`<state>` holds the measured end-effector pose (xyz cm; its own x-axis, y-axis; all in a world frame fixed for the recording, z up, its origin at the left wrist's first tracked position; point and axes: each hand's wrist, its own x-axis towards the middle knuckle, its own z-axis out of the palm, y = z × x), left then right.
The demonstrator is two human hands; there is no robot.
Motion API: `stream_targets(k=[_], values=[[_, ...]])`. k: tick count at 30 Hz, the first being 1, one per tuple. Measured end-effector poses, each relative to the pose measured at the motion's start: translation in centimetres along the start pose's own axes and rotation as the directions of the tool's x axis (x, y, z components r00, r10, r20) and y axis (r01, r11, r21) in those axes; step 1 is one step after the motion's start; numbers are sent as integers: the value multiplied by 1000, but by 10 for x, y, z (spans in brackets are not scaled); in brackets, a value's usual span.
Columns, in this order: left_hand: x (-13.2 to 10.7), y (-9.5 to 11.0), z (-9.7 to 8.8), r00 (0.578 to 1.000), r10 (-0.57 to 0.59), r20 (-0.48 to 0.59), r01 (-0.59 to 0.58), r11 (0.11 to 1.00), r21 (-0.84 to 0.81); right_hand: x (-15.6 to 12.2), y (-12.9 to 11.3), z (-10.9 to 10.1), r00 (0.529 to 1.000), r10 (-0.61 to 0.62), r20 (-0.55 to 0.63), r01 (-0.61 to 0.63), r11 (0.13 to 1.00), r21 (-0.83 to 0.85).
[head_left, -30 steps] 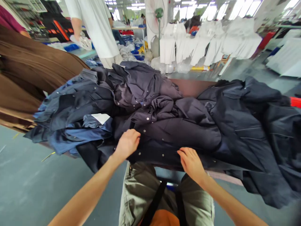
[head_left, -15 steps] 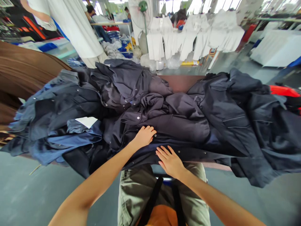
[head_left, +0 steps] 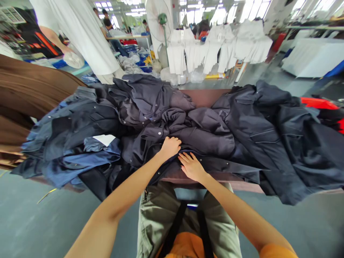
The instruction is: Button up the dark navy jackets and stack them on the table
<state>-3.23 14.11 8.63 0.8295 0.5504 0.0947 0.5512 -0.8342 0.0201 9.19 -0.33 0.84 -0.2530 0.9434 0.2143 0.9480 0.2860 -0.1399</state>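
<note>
A dark navy jacket (head_left: 212,138) with metal snap buttons lies spread in front of me. My left hand (head_left: 171,147) is closed on the jacket's cloth, its fingers curled over a fold near the snap placket. Just right of it and nearer to me, my right hand (head_left: 192,167) lies palm down with its fingers stretched out on the jacket's front edge. The cloth under both palms is hidden. A silver snap (head_left: 159,133) shows on a flap beyond my left hand.
More dark jackets (head_left: 268,122) are heaped to the right, and others with blue cloth (head_left: 80,159) and a white paper piece (head_left: 104,139) to the left. The brown tabletop (head_left: 204,96) shows behind. A person in white (head_left: 88,39) stands at the far left, near brown cloth (head_left: 34,86).
Both hands have moved away from my body. The jacket's front edge has shifted away with them, and more of the brown table edge shows near my lap.
</note>
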Motion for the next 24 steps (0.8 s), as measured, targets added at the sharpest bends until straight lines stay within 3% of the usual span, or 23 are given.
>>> stream_targets(k=[2,4,6,7,9,12,16,19,24], values=[[-19,20,5,981,-108,-161,95,992,-87,-2,-1,-1,1000,5,-15,-5,1000,0],[-46,40,21,917,-228,-327,148,956,-252,-9,-4,-2,1000,27,-6,-27,1000,8],[-73,51,43,871,-295,-394,141,917,-374,-17,-6,-5,998,55,23,-56,998,27],[-83,51,53,869,-297,-396,124,905,-407,-21,-6,-7,998,60,31,-61,998,36],[-93,41,68,896,-251,-366,64,889,-454,-29,-4,-10,999,32,23,-33,999,42],[-83,7,76,936,-108,-334,-77,865,-495,-38,3,-15,999,-44,6,44,999,26],[-56,-33,72,934,65,-352,-212,892,-399,-39,9,-20,997,-64,38,63,998,29],[-48,-40,69,927,165,-336,-274,911,-309,-36,8,-19,1000,-16,21,14,997,70],[-60,-25,62,907,252,-339,-336,916,-219,-33,1,-16,996,66,-54,-56,985,163]])
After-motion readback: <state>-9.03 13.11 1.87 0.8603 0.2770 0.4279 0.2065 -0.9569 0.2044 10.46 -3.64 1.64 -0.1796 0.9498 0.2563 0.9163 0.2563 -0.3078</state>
